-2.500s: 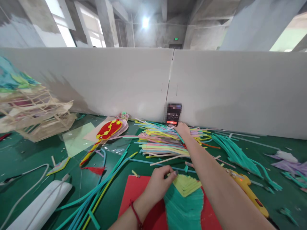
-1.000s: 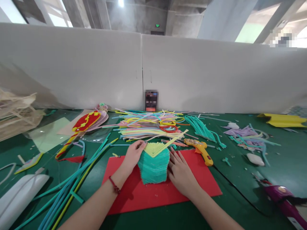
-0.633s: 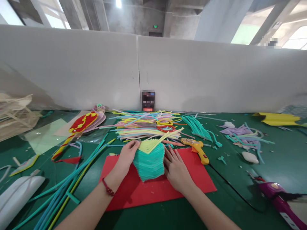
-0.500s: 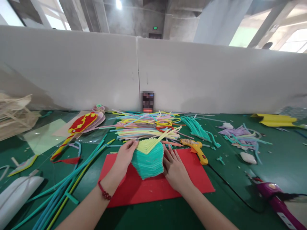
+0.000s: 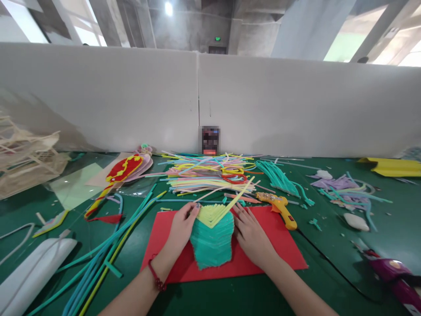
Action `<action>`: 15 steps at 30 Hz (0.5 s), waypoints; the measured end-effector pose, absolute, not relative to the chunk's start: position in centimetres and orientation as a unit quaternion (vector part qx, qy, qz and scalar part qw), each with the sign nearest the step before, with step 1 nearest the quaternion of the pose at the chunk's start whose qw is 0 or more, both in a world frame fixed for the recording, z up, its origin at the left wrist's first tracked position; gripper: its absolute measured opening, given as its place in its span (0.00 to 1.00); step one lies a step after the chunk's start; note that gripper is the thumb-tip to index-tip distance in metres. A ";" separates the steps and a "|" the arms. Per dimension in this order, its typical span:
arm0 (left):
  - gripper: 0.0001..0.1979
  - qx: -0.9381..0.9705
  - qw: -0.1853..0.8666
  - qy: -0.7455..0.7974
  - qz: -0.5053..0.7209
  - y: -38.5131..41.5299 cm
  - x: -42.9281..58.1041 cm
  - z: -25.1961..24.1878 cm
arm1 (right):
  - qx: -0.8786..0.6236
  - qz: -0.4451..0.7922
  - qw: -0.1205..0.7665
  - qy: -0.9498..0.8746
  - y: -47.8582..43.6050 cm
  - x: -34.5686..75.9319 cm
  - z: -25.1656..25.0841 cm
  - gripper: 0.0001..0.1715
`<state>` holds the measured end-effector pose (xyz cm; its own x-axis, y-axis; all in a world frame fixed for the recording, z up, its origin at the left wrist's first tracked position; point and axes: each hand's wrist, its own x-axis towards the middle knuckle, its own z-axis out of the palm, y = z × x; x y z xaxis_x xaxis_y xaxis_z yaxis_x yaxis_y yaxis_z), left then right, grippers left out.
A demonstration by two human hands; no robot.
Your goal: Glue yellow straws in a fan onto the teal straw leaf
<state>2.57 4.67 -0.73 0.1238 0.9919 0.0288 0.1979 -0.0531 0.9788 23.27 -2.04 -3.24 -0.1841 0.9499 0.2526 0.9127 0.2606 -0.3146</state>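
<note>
A craft piece of pipe cleaners (image 5: 212,245) lies over a red sheet (image 5: 283,245), its teal rows set in V shapes. Yellow pipe cleaners (image 5: 210,216) form a V across its top, and loose yellow ends stick out to the upper right. My left hand (image 5: 182,228) pinches the piece at its upper left edge, thumb and fingers closed. Along the right edge rests my right hand (image 5: 253,232), fingers stretched out and fairly flat, some tips partly hidden beside the piece.
Behind lies a pile of coloured pipe cleaners (image 5: 210,182) with scissors (image 5: 235,177). A yellow glue gun (image 5: 281,208) rests at right, its cord running forward; a purple tool (image 5: 391,267) is farther right. Long stems (image 5: 108,245) and a red-yellow craft (image 5: 126,169) lie left. A white partition (image 5: 131,96) stands behind.
The piece has come closer to me over the red sheet, both hands moving with it. Fewer yellow ends appear spread at its upper right. The whole view has shifted slightly.
</note>
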 end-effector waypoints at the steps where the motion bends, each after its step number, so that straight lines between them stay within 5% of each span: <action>1: 0.15 0.589 0.465 0.505 0.427 4.7 2.6 -0.8 | -0.604 0.056 0.215 -0.765 -2.0 23.4 -3.4 0.27; 15: 0.14 0.570 0.490 0.497 0.433 4.4 2.5 -0.1 | -0.622 0.089 0.329 -0.705 -2.1 24.3 -4.0 0.20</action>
<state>2.51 4.41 -0.12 0.1303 0.9915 0.0068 0.1434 -0.0257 0.9893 24.29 -2.07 -4.02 -0.0092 0.9354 0.3536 0.8189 0.2099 -0.5342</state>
